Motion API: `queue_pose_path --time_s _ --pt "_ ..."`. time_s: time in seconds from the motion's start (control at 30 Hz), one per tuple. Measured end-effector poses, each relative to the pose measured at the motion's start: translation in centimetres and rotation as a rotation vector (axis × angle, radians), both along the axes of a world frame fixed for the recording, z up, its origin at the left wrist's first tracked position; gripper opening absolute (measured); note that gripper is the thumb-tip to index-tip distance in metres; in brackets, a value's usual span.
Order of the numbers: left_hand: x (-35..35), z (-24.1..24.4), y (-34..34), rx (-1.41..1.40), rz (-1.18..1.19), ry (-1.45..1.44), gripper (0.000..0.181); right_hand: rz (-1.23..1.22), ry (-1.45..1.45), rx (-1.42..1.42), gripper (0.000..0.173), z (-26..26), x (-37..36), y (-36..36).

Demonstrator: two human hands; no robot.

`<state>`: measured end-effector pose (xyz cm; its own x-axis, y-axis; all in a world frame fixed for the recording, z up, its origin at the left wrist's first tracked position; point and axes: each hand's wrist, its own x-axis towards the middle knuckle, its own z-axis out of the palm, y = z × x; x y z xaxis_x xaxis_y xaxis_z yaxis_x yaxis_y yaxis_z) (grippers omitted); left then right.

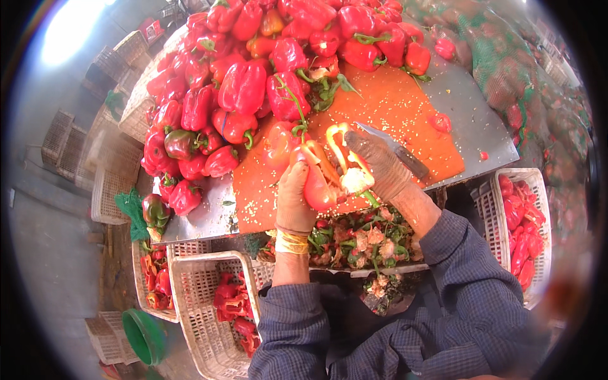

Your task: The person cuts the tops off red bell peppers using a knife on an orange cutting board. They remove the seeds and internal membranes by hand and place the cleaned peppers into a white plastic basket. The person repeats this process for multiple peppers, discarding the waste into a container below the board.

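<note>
Both my hands wear stained gloves over an orange, seed-strewn board (394, 102) on a metal table (491, 137). My left hand (295, 202) grips a cut-open red bell pepper (319, 190), its thumb on the near side. In my right hand (380, 164) is a split pepper piece (357, 178) with its pale seed core and green stem. The two pieces are close together; whether they are still joined is hard to tell. A knife (403, 154) lies slantwise by my right hand, its blade partly hidden behind the fingers; I cannot tell if the hand touches it.
Whole red peppers (242, 88) are heaped across the table's far left. Below the near edge, a container holds cores and stems (375, 242). Plastic crates with cut peppers stand at lower left (213, 318) and right (546, 213). A green bucket (142, 337) and filled net sacks (503, 71) flank the table.
</note>
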<state>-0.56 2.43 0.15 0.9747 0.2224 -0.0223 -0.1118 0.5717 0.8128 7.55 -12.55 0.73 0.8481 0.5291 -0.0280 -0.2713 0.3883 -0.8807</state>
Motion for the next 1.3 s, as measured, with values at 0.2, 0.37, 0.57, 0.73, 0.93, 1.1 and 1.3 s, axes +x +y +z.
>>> queue_pose_path --time_s 0.2,0.37,0.57,0.73,0.93,1.1,1.3 --pt "1.0 -0.8 0.0 0.369 0.105 0.084 0.021 -0.213 -0.308 -0.166 0.038 -0.3 0.5 -0.2" --pt "2.6 -4.6 0.8 0.841 0.423 0.061 0.014 -0.268 -0.054 -0.047 0.032 0.0 0.3 0.2" --pt "3.2 -4.5 0.0 1.402 0.675 0.022 0.014 -0.256 0.077 0.063 0.038 -0.4 0.2 -1.1" --pt "3.0 -4.6 1.5 1.410 0.564 0.200 0.014 -0.373 -0.138 0.110 0.043 3.2 -0.1 -3.4" --pt "2.0 0.0 -0.4 1.559 0.611 -0.076 0.035 -0.279 -0.136 -0.176 0.040 1.9 1.9 -3.3" --pt "0.2 2.5 -3.2 1.281 0.120 -0.364 0.048 -0.248 -0.247 -0.374 0.036 1.2 -0.1 -1.1" --pt "0.3 -0.6 -4.9 1.481 0.173 -0.169 0.044 -0.211 -0.202 -0.357 0.036 1.5 -1.1 0.2"
